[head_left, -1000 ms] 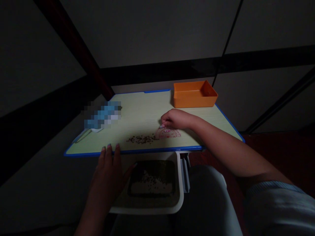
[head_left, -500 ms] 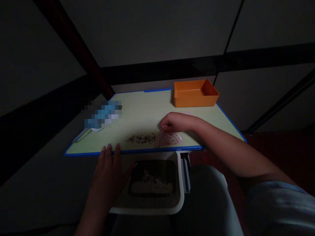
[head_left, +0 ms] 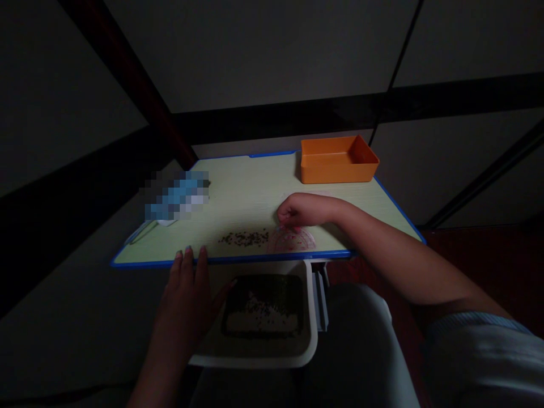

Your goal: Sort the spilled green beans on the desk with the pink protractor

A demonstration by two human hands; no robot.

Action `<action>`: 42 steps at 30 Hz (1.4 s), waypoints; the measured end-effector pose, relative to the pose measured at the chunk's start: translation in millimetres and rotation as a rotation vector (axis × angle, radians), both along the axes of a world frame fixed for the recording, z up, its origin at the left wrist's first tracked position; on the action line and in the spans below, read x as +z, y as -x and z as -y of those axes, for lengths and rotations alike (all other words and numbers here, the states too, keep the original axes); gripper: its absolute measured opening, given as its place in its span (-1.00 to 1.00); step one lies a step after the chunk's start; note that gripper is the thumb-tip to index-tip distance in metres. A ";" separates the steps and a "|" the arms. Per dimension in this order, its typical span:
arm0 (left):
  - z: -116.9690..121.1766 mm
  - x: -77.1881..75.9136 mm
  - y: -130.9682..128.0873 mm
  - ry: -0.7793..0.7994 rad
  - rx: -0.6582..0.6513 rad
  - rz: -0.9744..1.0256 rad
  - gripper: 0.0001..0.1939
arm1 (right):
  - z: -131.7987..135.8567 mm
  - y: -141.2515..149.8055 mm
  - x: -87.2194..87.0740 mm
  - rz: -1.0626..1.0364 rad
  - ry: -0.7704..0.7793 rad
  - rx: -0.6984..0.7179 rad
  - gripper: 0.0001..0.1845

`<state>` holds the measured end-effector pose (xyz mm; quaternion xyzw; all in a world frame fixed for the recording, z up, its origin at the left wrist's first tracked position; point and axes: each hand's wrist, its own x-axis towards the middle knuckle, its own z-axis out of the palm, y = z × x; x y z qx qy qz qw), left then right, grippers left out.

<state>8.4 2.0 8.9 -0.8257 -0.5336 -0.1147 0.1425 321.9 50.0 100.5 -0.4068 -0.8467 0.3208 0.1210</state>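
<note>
My right hand rests on a small blue-edged table with its fingers closed on the top of a clear pink half-round protractor, which stands on the table near the front edge. A line of small dark seeds lies just left of the protractor. My left hand lies flat with fingers spread, fingertips at the table's front edge, thumb against a white tray held below the edge. The tray holds a dark inner dish with more seeds.
An orange plastic box stands at the table's far right corner. A blurred blue object and a light looped cord lie at the left side. My knee in light cloth is below the table. The surroundings are dark.
My right hand has drawn the protractor a little closer to the front edge and slightly right. My left hand and the tray have stayed in place.
</note>
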 end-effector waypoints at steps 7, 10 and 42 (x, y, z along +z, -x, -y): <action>0.2 -0.2 -0.3 -0.006 0.001 0.019 -0.08 | -3.4 -3.8 2.9 0.082 -0.155 -0.190 -0.75; -0.6 -0.8 0.4 0.004 0.002 0.013 -0.08 | -6.2 -5.8 2.7 0.198 -0.291 -0.333 -0.77; 1.6 0.4 -0.3 -0.012 -0.006 -0.006 -0.10 | -11.5 6.1 -11.3 0.262 -0.434 -0.210 -0.77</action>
